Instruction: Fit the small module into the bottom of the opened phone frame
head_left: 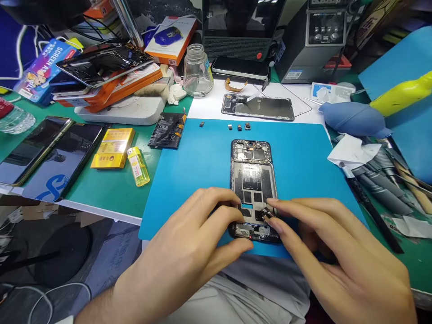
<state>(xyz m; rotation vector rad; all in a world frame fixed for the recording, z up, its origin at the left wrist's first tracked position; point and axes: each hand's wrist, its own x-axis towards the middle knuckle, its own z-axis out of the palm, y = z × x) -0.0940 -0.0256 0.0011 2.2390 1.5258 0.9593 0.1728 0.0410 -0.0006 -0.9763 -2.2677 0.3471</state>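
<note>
Right hand (340,249): your thumb and forefinger pinch a small dark part (267,213) over the lower right of the phone frame (253,191).
Left hand (189,240): your thumb and fingers stand apart, fingertips at the frame's left edge.
Phone frame: lies lengthwise before you on the blue mat (195,166).
Small modules (239,128): four, on the mat beyond the frame.
Battery (168,130): across the mat's left edge.

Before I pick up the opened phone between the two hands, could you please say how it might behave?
The opened phone is probably stiff, as its frame looks straight. Its exposed circuitry at the far end could be fragile. Its thin, flat shape should discourage rolling.
</note>
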